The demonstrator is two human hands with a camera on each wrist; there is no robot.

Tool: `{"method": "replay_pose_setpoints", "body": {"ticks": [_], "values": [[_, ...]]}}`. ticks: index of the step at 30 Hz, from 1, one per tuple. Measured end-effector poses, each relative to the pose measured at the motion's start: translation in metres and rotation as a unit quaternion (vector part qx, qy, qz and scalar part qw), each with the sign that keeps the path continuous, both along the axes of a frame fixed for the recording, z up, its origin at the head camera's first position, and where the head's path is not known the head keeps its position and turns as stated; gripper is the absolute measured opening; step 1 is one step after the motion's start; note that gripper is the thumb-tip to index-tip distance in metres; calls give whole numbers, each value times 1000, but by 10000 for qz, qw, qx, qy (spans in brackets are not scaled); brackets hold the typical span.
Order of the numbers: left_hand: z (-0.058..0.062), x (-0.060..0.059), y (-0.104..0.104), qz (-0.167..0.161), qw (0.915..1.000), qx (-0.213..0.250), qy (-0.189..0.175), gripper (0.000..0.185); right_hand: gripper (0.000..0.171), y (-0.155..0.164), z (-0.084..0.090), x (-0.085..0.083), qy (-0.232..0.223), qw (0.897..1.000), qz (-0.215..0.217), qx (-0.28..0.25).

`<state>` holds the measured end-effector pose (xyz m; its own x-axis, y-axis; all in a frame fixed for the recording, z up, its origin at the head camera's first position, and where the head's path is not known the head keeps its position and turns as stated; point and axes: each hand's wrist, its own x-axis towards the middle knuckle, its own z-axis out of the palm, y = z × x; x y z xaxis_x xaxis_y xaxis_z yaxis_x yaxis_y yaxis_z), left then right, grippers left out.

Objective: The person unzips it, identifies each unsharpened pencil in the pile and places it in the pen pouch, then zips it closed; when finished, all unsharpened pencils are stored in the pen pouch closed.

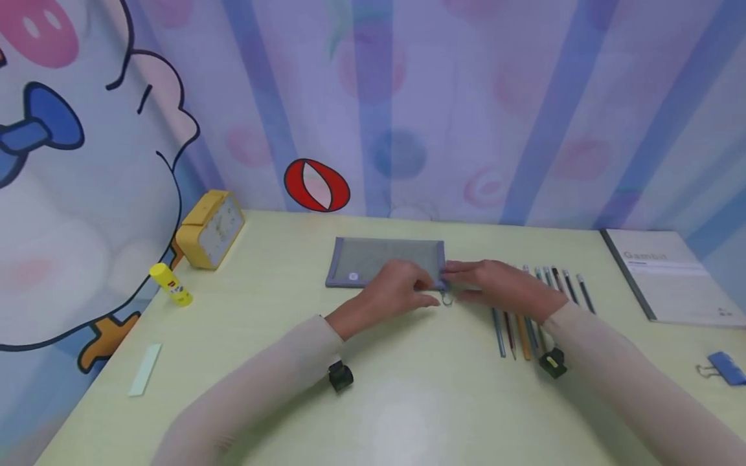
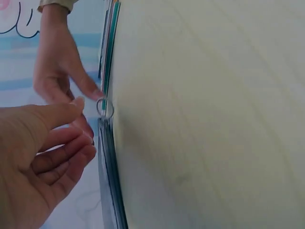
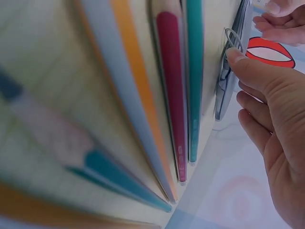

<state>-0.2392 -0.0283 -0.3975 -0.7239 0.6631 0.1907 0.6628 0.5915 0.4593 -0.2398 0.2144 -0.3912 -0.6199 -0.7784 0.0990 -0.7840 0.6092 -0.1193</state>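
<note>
A grey zip pouch [image 1: 381, 259] with purple edging lies flat near the back of the table, a metal ring [image 1: 447, 299] at its near right corner. My left hand [image 1: 399, 288] hovers over the pouch's near edge, fingers loosely bent and thumb apart, nothing between them. From the right, my right hand [image 1: 504, 285] reaches over the pencils [image 1: 524, 336], its fairly straight fingers at the pouch's right end. In the right wrist view, the right thumb [image 3: 245, 67] is right at the ring. The left wrist view shows the left fingertips [image 2: 88, 152] beside the pouch end.
Several pencils lie side by side under my right forearm. A notebook [image 1: 670, 278] and a blue binder clip [image 1: 725, 369] lie at the right. On the left stand a yellow clock [image 1: 212, 230] and a glue stick [image 1: 171, 285], with a pale flat strip [image 1: 144, 370] nearer.
</note>
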Motion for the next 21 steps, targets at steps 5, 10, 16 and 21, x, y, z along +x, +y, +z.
{"method": "replay_pose_setpoints", "body": {"ticks": [5, 10, 16, 21], "values": [[-7, 1, 15, -89, 9997, -211, 95, 16, 38, -4, -2, -3, 90, 9994, 225, -245], [-10, 2, 24, -110, 9994, -315, -106, 13, 32, -7, -4, -4, 108, 9989, 294, -336], [-13, 0, 26, -210, 9991, -348, -157, 9, 30, -7, -4, -5, -55, 9993, 209, -315], [-13, -1, 22, -64, 9996, -133, -255, 6, 29, -8, -6, -5, -178, 9990, 110, -390]]}}
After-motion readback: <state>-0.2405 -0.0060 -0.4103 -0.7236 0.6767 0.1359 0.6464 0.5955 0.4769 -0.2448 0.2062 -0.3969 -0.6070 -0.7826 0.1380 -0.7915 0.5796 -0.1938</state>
